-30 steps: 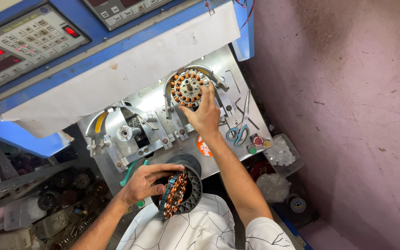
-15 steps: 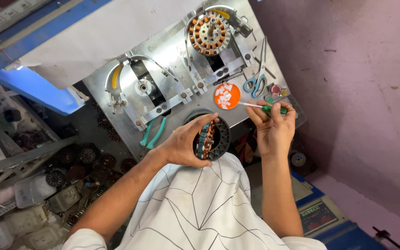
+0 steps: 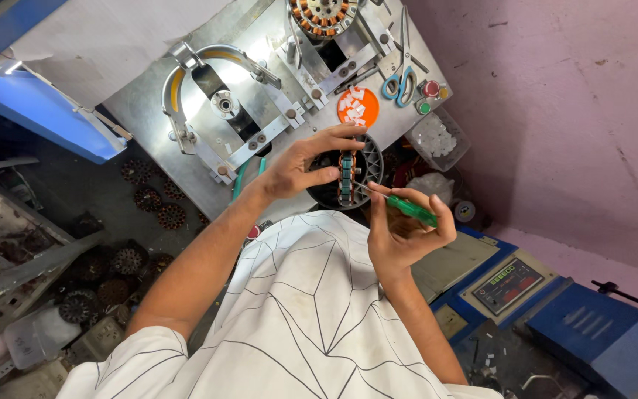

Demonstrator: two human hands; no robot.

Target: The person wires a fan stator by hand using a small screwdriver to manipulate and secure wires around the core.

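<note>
Our left hand (image 3: 297,168) has its fingers (image 3: 334,135) spread wide and curled over the top edge of a round motor part (image 3: 347,172), the thumb pressed against its near side, so the part is clamped on edge with its copper windings and grey-green inserts facing us; we judge it is held upright this way so the slots stay open to the tool. Our right hand (image 3: 402,235) has its fingers (image 3: 378,214) closed around a green-handled screwdriver (image 3: 407,210), pinched between thumb and forefinger near the shaft while the other fingers fold behind the handle, and the thin metal tip points left toward the windings; whether it touches them we cannot tell. The motor part sits just above our lap, in front of our white patterned shirt (image 3: 297,310) and just beside the near edge of the metal tabletop (image 3: 149,125). On that tabletop, just beyond the left fingertips, lies an orange dish (image 3: 357,108) of small white pieces, likely kept there within easy reach. Farther out are blue-handled scissors (image 3: 399,81), another copper-wound part (image 3: 326,15) mounted in the machine, and a curved metal arm (image 3: 208,59). Down to the left, more wound parts (image 3: 149,196) lie heaped on the floor.
</note>
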